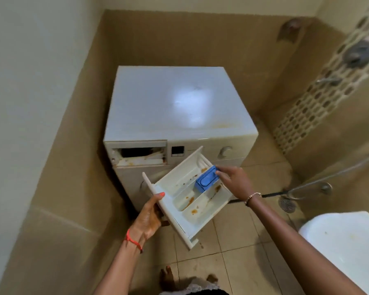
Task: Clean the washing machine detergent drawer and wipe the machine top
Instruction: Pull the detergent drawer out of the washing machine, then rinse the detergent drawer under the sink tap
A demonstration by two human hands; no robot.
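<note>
My left hand (149, 216) grips stained white plastic detergent drawer (201, 212); right hand (232, 180) pinches blue rectangular insert (207, 181); lift straight, drawer level.

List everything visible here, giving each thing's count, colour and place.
washing machine: one, white, against the back wall
drawer slot: one, stained, machine's front top left
detergent drawer: one, white with brown stains, held before the machine
blue insert: one, blue, in the drawer's far end
shower head: one, grey, low right
white fixture: one, white, bottom right
left hand: one, grips the drawer's front end
right hand: one, pinches the blue insert
</note>
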